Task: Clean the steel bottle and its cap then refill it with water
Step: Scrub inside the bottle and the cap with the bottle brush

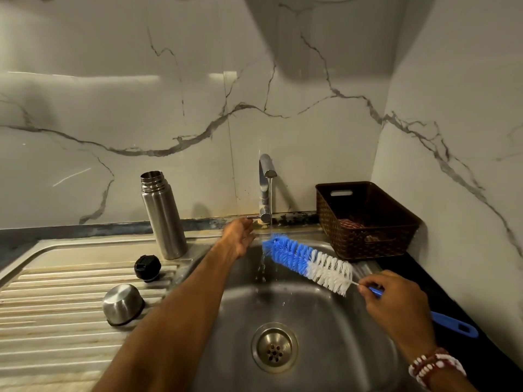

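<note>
Your right hand holds the bottle brush w/ fingers curled round the thin blue handle, just behind the bristles. The handle's flat end sticks out past the back of that hand. The brush slants up & away from you over the sink, w/ white bristles near your hand & blue ones at the far end. The blue tip is right under the water that runs down from the tap, & drops fall off it into the bowl.

Your left hand is stretched out to the back of the sink, fingertips up by the small lever at the tap's foot. Fingers look loosely bent, but can't tell if they pinch the lever or only come close.

The steel bottle stands upright w/ its mouth open, at the back of the drainboard. It's left of the tap & near your left arm, not touching it. Its black cap sits in front of the bottle, on the ridges by the sink's edge. The steel cup lid lies mouth down a bit nearer you, apart from the cap.

The drain is in the btm of the bowl, between your 2 arms. A brown basket sits in the back right corner on the dark counter, w/ sth red & white inside; can't tell what. Red & white beads go round your right wrist.
</note>
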